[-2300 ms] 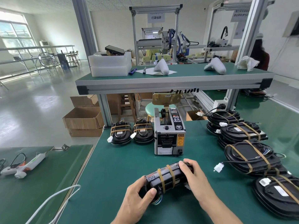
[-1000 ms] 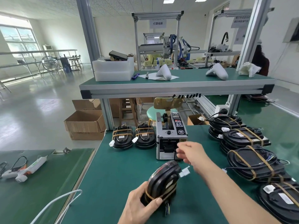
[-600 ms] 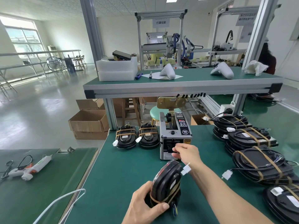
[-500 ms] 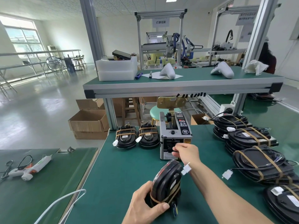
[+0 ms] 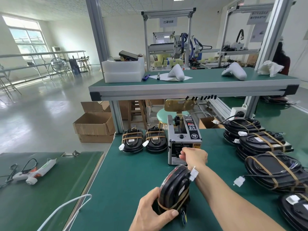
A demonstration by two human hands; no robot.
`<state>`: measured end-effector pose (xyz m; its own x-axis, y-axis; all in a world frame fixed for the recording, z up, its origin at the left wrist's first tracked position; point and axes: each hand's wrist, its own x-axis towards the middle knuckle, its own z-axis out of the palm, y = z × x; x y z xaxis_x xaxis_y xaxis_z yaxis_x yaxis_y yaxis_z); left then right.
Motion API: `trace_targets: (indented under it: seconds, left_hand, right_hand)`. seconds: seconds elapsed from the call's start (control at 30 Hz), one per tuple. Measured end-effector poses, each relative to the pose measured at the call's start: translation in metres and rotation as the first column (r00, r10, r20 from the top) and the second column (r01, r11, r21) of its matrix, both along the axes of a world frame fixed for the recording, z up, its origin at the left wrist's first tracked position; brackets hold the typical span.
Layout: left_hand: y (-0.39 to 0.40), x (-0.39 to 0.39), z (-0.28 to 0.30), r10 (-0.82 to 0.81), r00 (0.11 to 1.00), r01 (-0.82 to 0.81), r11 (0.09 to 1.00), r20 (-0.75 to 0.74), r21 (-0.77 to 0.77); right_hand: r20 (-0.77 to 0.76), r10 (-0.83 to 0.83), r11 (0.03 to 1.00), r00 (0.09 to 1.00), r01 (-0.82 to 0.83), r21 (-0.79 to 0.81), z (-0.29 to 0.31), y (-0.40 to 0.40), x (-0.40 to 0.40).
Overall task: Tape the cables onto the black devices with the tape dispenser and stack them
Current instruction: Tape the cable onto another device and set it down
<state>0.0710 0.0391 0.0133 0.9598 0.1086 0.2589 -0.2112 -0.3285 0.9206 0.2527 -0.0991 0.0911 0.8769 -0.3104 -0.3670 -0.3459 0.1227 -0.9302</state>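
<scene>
The left hand (image 5: 150, 212) is grasping a black device (image 5: 174, 189) in its grip, thumb curled across the lower front, and is standing it on edge on the green table (image 5: 126, 177) at 6 o'clock. At 12 o'clock from the device, the right hand (image 5: 194, 155) is reaching to the outlet of the tape dispenser (image 5: 183, 139), fingertips pinched there; whether tape is in that grip, I cannot tell. A white connector (image 5: 193, 174) is touching the right wrist.

Glue gun (image 5: 35, 172) lying on the left worktop (image 5: 41, 197); open cardboard boxes (image 5: 94, 125) on the floor; foam blocks (image 5: 123, 70) on the upper shelf (image 5: 208, 80).
</scene>
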Motion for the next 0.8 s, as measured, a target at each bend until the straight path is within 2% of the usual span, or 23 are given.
trace_targets:
  seconds: [0.2,0.4,0.5,0.6,0.8]
  left_hand:
    - [0.001,0.002,-0.004,0.011,1.0,-0.011,1.0,-0.014,0.005]
    - [0.001,0.002,-0.005,0.012,1.0,-0.012,1.0,0.0,0.019]
    - [0.001,0.001,-0.004,0.014,1.0,-0.014,1.0,0.003,0.028]
    - [0.0,0.001,-0.004,0.008,1.0,-0.009,0.999,0.013,0.033]
    - [0.001,0.001,-0.006,0.006,1.0,-0.007,1.0,0.018,0.022]
  right_hand:
    - [-0.011,-0.043,0.999,0.999,0.044,0.006,0.002,0.006,0.0]
    - [-0.009,-0.021,1.0,1.0,0.021,-0.023,0.001,0.002,-0.002]
    - [-0.024,0.044,0.998,0.999,-0.045,-0.032,-0.007,-0.006,-0.006]
    - [-0.015,0.117,0.992,0.993,-0.116,0.053,-0.017,-0.02,-0.013]
    - [0.114,0.3,0.943,0.947,-0.313,0.115,-0.008,-0.053,-0.039]
